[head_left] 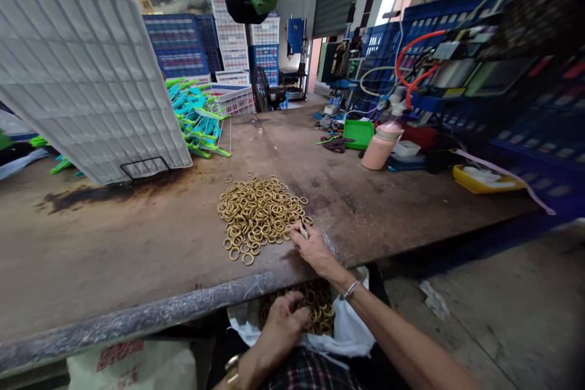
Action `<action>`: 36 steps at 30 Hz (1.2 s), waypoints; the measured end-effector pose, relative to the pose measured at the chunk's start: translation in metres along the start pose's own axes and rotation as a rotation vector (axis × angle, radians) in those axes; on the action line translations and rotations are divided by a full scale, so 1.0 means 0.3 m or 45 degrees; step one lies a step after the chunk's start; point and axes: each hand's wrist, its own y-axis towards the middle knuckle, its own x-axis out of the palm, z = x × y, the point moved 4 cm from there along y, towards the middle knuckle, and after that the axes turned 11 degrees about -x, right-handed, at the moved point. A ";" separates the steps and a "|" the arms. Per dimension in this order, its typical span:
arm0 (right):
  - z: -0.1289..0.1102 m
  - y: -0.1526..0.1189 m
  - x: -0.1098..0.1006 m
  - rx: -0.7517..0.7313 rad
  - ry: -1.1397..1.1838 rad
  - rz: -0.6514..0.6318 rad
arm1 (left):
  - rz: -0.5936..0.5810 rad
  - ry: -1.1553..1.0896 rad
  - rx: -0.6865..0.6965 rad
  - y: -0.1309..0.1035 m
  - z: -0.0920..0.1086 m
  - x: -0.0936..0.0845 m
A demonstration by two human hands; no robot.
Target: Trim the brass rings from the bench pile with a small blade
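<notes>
A heap of brass-coloured metal rings (258, 210) lies on the brown tabletop. At its right edge my right hand (311, 247) is closed, fingers pinched together, with a small black-and-white object (304, 230) showing between them; its kind is unclear. Below the table edge, a white sack (350, 332) in my lap holds many more rings (321, 308). Over the sack's mouth is my left hand (283, 320), its fingers loosely bent and apart, with nothing visible in them. The lower fingers are partly hidden.
A pale ribbed plastic tray (95, 79) leans on the left, beside green-and-blue plastic pieces (201, 116). A pink bottle (381, 147), a green tray (359, 133) and a yellow tray (484, 180) stand on the right. The worn table edge (137, 311) runs close above my lap.
</notes>
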 end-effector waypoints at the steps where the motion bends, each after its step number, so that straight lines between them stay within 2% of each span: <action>1: 0.002 -0.018 -0.004 0.032 0.043 -0.013 | 0.066 0.151 0.107 -0.010 0.013 -0.007; 3: 0.002 -0.051 -0.008 0.088 0.138 -0.044 | 0.181 0.299 0.244 -0.030 0.030 -0.021; 5: -0.005 -0.081 -0.005 0.134 0.251 -0.077 | 0.271 0.308 0.296 -0.045 0.040 -0.036; 10: -0.021 -0.154 0.028 0.282 0.557 -0.146 | 0.464 -0.048 0.315 -0.071 0.083 -0.077; 13: -0.025 -0.185 0.054 0.328 0.611 -0.179 | 0.496 -0.151 0.376 -0.084 0.129 -0.087; 16: -0.025 -0.205 0.076 0.352 0.629 -0.233 | 0.444 -0.189 0.372 -0.086 0.156 -0.085; 18: -0.028 -0.209 0.082 0.340 0.590 -0.266 | 0.430 -0.210 0.372 -0.084 0.159 -0.088; 21: -0.052 -0.199 0.070 0.171 0.370 -0.275 | 0.492 -0.171 0.407 -0.082 0.150 -0.103; 24: -0.092 -0.187 0.058 -0.017 0.074 -0.282 | 0.618 0.017 0.547 -0.090 0.146 -0.121; 27: -0.118 -0.182 0.063 -0.081 -0.140 -0.304 | 0.685 0.178 0.673 -0.100 0.151 -0.126; 30: -0.124 -0.182 0.072 -0.064 -0.190 -0.291 | 0.593 0.126 0.580 -0.096 0.151 -0.121; 33: -0.120 -0.184 0.075 -0.014 -0.168 -0.279 | 0.338 -0.020 0.326 -0.084 0.136 -0.102; 36: -0.112 -0.185 0.078 0.006 -0.096 -0.313 | 0.165 -0.137 0.249 -0.086 0.128 -0.089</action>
